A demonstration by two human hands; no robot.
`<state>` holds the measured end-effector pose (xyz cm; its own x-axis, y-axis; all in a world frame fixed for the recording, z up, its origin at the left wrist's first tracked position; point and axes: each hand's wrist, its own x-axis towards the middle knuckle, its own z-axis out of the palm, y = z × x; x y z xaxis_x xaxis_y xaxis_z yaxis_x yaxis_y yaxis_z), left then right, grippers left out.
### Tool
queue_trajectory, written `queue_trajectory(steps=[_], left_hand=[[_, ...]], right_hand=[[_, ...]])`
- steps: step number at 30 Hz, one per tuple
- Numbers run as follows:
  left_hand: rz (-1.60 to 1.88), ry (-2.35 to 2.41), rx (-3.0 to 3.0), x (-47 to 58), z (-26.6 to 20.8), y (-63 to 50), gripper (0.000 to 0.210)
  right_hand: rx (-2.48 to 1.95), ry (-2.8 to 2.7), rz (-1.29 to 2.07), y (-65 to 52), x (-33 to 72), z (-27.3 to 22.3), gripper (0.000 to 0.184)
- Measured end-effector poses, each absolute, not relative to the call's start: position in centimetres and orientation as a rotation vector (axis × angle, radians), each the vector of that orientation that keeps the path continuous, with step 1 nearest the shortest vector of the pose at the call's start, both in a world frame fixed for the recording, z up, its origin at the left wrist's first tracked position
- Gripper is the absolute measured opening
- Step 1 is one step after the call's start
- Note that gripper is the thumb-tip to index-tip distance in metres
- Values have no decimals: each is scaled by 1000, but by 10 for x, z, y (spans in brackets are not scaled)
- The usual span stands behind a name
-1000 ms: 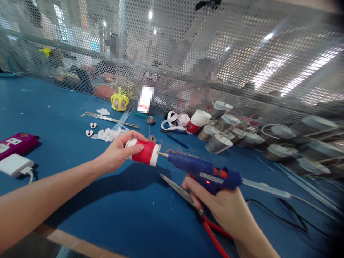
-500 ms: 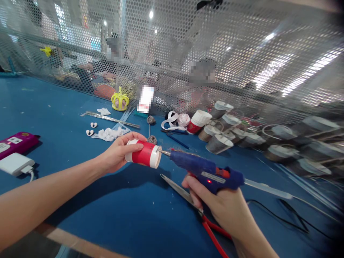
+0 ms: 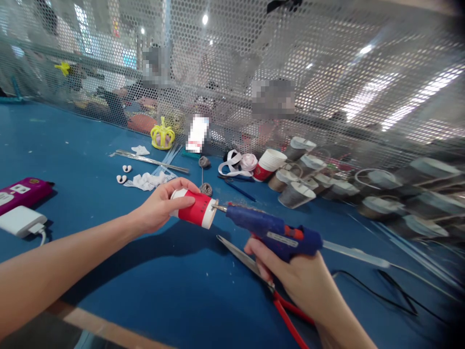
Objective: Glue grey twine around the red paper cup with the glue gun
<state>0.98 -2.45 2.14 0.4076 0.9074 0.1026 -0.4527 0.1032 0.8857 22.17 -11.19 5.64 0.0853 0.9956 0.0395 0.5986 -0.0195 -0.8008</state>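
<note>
Held on its side above the blue table, a red and white paper cup (image 3: pixel 196 208) is gripped by my left hand (image 3: pixel 160 206), thumb across its red band. My right hand (image 3: pixel 283 264) is wrapped round the handle of a blue hot glue gun (image 3: pixel 272 228). The gun's metal nozzle meets the cup's right end near the rim. A clear glue stick (image 3: pixel 356 253) juts from the back of the gun. Under my right hand lie open scissors with red handles (image 3: pixel 286 317), partly hidden by the hand and wrist.
Along the back are a yellow crown (image 3: pixel 162 135), a phone (image 3: pixel 197 133), white ribbon (image 3: pixel 232 165), a stack of paper cups (image 3: pixel 269 165) and several grey wrapped cups (image 3: pixel 296 194). A purple power strip (image 3: pixel 25 194) and white charger (image 3: pixel 22 222) sit left. A perforated metal screen (image 3: pixel 218 63) stands behind.
My right hand and the glue gun have shifted slightly left. The cup has turned a little in my left hand, showing more of the printing on its red band.
</note>
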Motion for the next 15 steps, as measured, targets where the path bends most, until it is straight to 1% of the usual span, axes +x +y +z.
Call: queue_trajectory(steps=[5, 11, 15], left_hand=[[1084, 549, 1047, 10, 20, -24, 19], [1099, 548, 1037, 9, 20, -25, 18], [1085, 552, 994, 10, 21, -26, 19]], right_hand=[[-1736, -1615, 774, -113, 218, 59, 28], [-1652, -1589, 802, -111, 223, 56, 32], [-1652, -1601, 795, -111, 223, 55, 31]])
